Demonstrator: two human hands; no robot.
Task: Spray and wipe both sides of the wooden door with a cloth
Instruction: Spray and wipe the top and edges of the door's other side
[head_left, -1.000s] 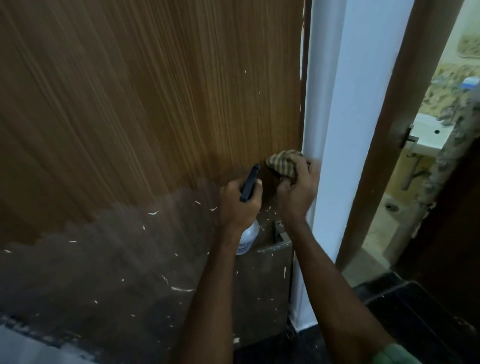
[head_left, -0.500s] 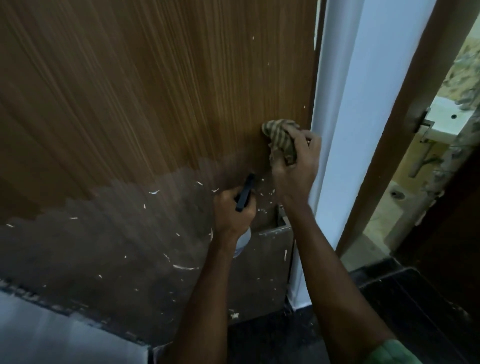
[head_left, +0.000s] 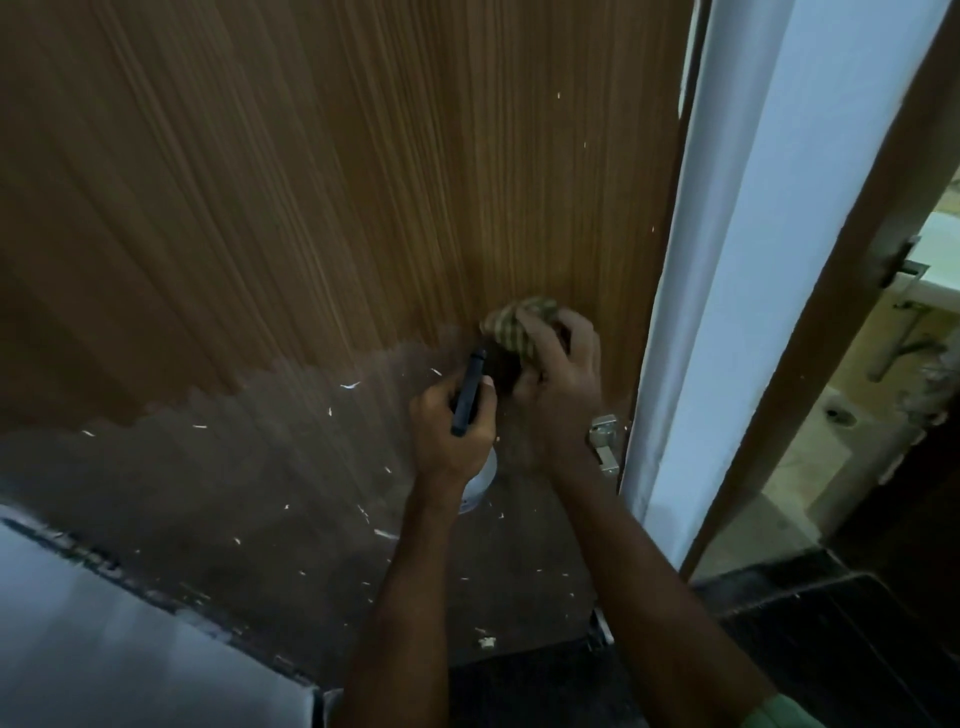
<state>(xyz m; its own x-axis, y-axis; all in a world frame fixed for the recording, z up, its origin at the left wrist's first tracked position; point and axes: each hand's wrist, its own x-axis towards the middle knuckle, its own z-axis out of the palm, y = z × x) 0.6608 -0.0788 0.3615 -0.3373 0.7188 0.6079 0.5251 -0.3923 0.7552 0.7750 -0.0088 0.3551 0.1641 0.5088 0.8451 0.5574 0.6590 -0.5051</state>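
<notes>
The wooden door (head_left: 332, 197) fills most of the view, brown grained above and dull grey with white flecks on its lower part. My right hand (head_left: 558, 384) grips a bunched checked cloth (head_left: 517, 325) and presses it against the door near the right edge. Just left of it, my left hand (head_left: 449, 426) holds a spray bottle (head_left: 475, 483) with a black trigger head (head_left: 469, 392); the white body shows below my wrist.
A metal latch (head_left: 605, 441) sits on the door by my right wrist. A white door frame (head_left: 727, 291) runs down the right. Beyond it is another brown door edge (head_left: 841, 270) and a tiled room. A white surface (head_left: 104, 649) lies at bottom left.
My right hand slid the cloth up the door and then down and left, close to the bottle's head. The left hand kept hold of the bottle. The camera shifted.
</notes>
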